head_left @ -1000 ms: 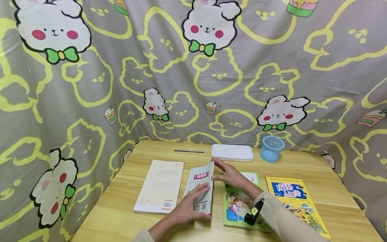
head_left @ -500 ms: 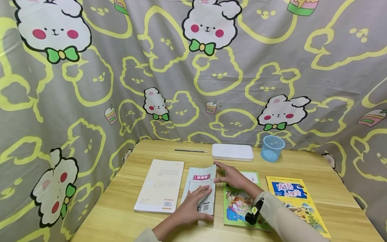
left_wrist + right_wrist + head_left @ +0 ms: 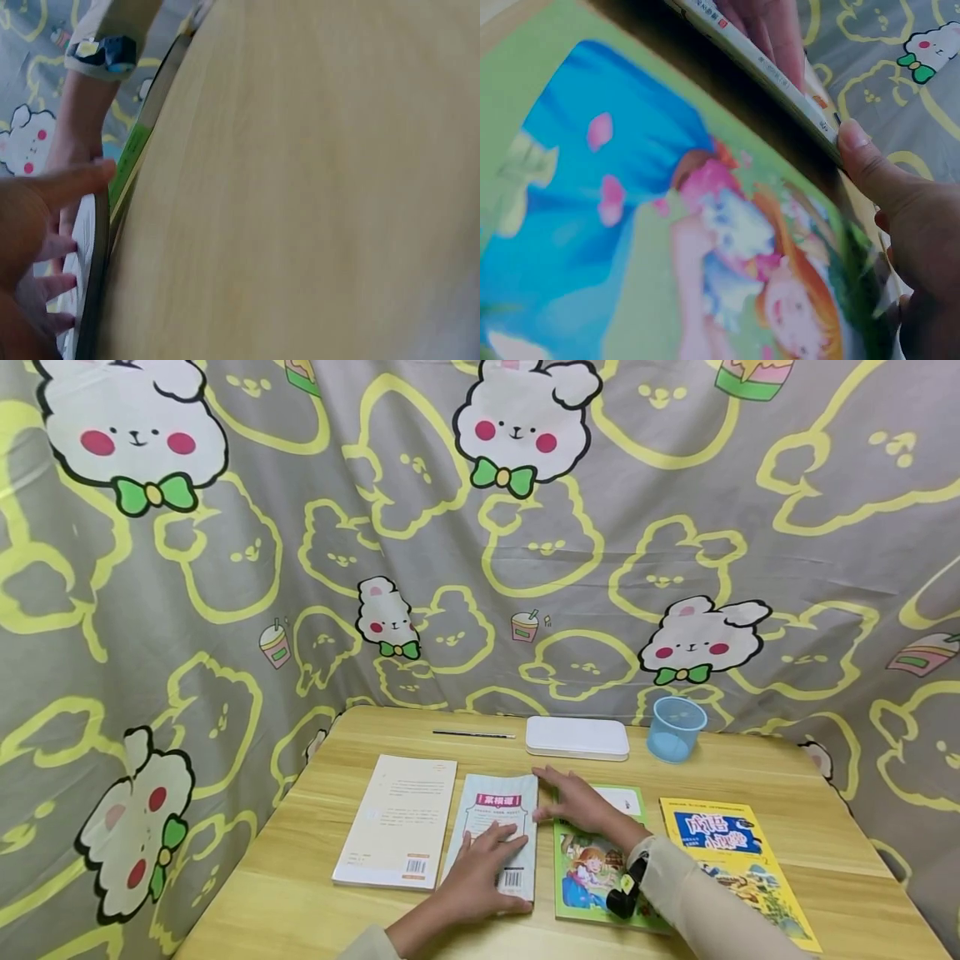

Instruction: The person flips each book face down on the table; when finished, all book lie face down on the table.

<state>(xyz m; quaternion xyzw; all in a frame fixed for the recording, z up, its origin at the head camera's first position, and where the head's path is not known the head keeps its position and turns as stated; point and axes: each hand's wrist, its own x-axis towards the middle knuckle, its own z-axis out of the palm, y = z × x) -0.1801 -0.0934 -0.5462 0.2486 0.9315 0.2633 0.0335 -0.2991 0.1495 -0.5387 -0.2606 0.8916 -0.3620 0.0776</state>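
Note:
In the head view a pale blue book (image 3: 487, 811) with a pink title label lies about flat, back cover up. My left hand (image 3: 477, 878) rests on its lower part with fingers spread over the cover and the thumb along the lower right edge. My right hand (image 3: 576, 803) touches the book's upper right side. In the right wrist view, that thumb (image 3: 864, 156) sits against the end of the book's spine (image 3: 780, 81). The left wrist view shows my left thumb (image 3: 82, 182) extended near the book's edge, and mostly bare table.
A cream book (image 3: 397, 818) lies to the left. A green picture book (image 3: 588, 881) lies right, partly under my right forearm, beside a yellow book (image 3: 776, 893). Behind are a pencil (image 3: 472, 734), a white case (image 3: 576, 737) and a blue cup (image 3: 675, 735). A patterned curtain (image 3: 450, 552) surrounds the wooden table (image 3: 255, 902).
The pale blue book's raised right side has come down, and it now lies flatter. My left hand has moved slightly right with it; my right hand has shifted slightly right and down.

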